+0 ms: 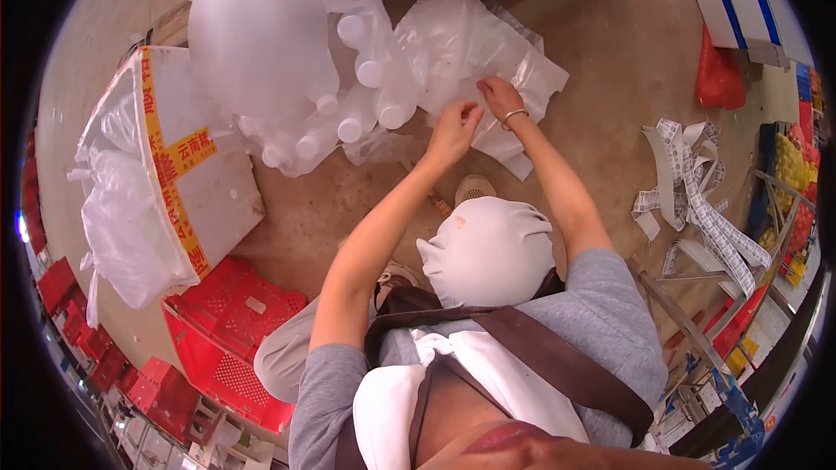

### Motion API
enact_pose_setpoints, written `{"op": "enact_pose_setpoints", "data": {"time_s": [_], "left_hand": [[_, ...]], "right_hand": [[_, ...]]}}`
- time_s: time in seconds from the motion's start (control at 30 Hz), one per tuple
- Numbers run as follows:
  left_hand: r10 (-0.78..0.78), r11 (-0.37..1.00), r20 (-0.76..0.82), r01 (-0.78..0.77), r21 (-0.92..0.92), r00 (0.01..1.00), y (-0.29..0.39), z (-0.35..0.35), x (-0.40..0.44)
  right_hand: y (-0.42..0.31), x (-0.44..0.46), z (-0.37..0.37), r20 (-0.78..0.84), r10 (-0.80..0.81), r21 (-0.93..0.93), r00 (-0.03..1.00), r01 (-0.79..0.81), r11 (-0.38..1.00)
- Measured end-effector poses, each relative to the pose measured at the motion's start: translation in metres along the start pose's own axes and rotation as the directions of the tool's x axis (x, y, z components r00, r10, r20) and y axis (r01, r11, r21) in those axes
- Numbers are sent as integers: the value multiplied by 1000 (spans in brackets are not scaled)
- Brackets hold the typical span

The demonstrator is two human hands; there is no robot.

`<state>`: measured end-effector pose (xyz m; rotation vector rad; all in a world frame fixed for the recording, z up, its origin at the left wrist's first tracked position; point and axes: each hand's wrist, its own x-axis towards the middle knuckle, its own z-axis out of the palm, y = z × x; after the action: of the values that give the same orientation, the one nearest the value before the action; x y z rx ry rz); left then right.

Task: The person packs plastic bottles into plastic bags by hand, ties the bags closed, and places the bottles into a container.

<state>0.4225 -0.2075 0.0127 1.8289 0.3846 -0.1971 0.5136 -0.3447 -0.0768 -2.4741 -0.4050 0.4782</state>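
Note:
My left hand (pixel 457 130) is closed, its thumb and fingers pinched together. What it holds, if anything, is too small to tell. Just above and to the right, my right hand (pixel 502 101), with a bracelet at the wrist, has its fingers bent together over a clear plastic sheet or bag (pixel 540 78) spread on the floor. Whether it grips the plastic is not clear. The two hands are close but apart. To their left lies a big translucent bag (pixel 261 30) with several white-capped bottles (pixel 369 74) beside or in it.
A white box with yellow tape (pixel 213 200) and a red crate (pixel 231 322) stand on the left. Printed paper strips (pixel 688 183) lie at the right, near a metal frame (pixel 675 318). A red bag (pixel 719 74) is at the upper right. My knee (pixel 492 252) is below my hands.

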Motion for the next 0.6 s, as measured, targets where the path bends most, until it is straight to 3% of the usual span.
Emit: {"op": "enact_pose_setpoints", "data": {"time_s": [0.07,0.1,0.17,0.2,0.27,0.37,0.47,0.6], "left_hand": [[124,983,-191,-94,161,974,-11,18,6],[184,958,-191,-132,255,964,-25,28,13],[310,875,-180,-206,437,934,-49,45,28],[296,812,-148,-167,559,944,-48,45,27],[250,631,-90,-92,770,964,-51,39,16],[167,615,179,-244,750,970,-74,28,16],[283,674,235,-367,641,930,-63,21,1],[238,710,244,-340,617,940,-63,-8,-22]], "right_hand": [[-2,-11,-15,94,-24,137,995,11,991],[-2,-17,-22,134,-43,204,990,15,979],[8,-29,-4,22,-100,-126,995,102,987],[4,-33,-1,-26,-145,-292,989,131,947],[2,-43,-6,101,-54,-409,993,91,908],[7,-58,-21,155,-26,-444,988,93,891],[20,-62,-35,147,-9,-438,989,73,896],[37,-62,-63,153,104,-559,983,-1,829]]}}
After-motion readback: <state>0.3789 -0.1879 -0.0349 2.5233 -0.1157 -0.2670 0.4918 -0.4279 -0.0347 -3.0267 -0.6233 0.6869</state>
